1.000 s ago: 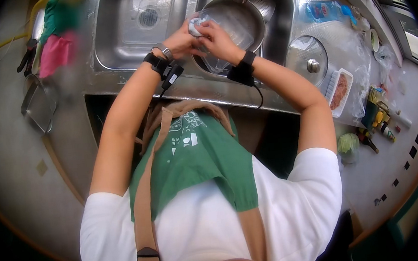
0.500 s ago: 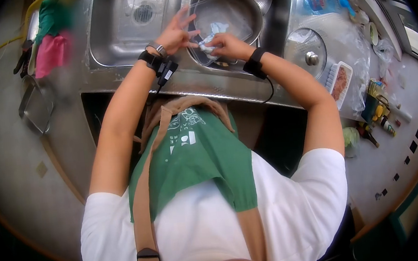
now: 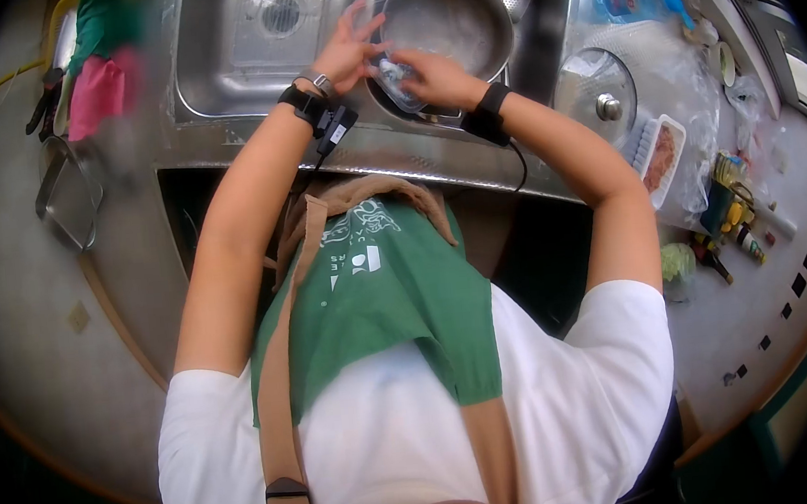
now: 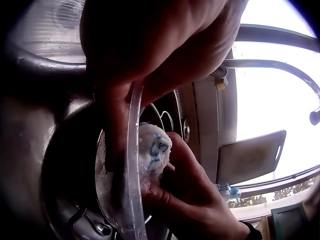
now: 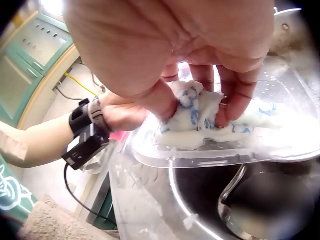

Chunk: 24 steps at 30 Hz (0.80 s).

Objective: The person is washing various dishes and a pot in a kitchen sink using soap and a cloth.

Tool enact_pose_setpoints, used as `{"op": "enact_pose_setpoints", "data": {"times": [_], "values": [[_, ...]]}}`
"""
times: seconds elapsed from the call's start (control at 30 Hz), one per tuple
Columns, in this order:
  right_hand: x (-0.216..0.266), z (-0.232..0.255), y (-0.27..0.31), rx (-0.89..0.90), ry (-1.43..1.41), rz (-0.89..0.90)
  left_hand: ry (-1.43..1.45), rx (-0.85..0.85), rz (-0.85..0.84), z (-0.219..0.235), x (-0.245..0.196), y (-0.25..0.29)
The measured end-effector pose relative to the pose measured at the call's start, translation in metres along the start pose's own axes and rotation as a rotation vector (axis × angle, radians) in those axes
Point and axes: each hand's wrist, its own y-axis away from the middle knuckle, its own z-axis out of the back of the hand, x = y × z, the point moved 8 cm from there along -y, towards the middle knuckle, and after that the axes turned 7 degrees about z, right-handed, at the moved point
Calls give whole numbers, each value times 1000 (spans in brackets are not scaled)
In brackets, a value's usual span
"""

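My left hand (image 3: 343, 58) grips the edge of a shallow clear plastic container (image 5: 210, 161) with rounded corners, holding it tilted above the right sink basin. In the left wrist view the container shows edge-on, with fingers on its near side. A wad of white paper towel with blue print (image 5: 190, 110) is pinched in my right hand (image 3: 441, 78). The towel lies against the container's inside near one edge, part of it spread along the surface. From the left wrist, the bunched towel (image 4: 154, 147) appears just beyond the rim.
A metal pan (image 3: 470, 30) sits in the right basin below the hands. The left basin (image 3: 244, 69) has a drain. On the right counter are a glass lid (image 3: 584, 121), a tray of ground meat (image 3: 662, 164) and a blue-labelled plastic bottle (image 3: 626, 2).
The towel was bunched between both hands, then opened out over the container, and is now bunched under the right hand at its near side. The container has tilted to a steeper angle.
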Motion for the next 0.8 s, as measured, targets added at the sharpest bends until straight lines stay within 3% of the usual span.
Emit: {"op": "enact_pose_setpoints", "data": {"times": [0.1, 0.17, 0.2, 0.3, 0.4, 0.53, 0.57, 0.6, 0.63, 0.7, 0.73, 0.77, 0.8], "values": [[19, 3, 16, 55, 17, 102, 94, -23, 4, -3, -2, -1], [1, 1, 29, 158, -80, -61, 92, -28, 16, -4, -3, 0], [-10, 6, 31, 167, 1, -83, 89, -34, 25, -4, -3, 0], [-95, -5, 36, 341, 79, -453, 114, -70, 34, 1, -2, -3], [-175, -28, 33, 438, 169, -558, 102, -90, 32, 1, -2, -3], [-181, -11, 17, 652, 353, -571, 21, -64, 18, -13, -20, 8], [-168, 7, 16, 650, 349, -576, -166, -36, -40, -26, -38, 18], [-153, 29, 19, 495, 169, -605, -348, -6, -99, -40, -52, 28], [-142, 51, 21, 334, -3, -622, -348, -1, -104, -49, -62, 33], [-131, 77, 42, 90, -488, -699, -789, 112, -474, -84, -93, 54], [-123, 94, 53, -1, -534, -727, -963, -2, -699, -95, -106, 65], [-115, 108, 64, -92, -581, -755, -965, 0, -702, -102, -112, 75], [-115, 111, 73, -125, -713, -784, -1171, -7, -637, -113, -113, 82]]}}
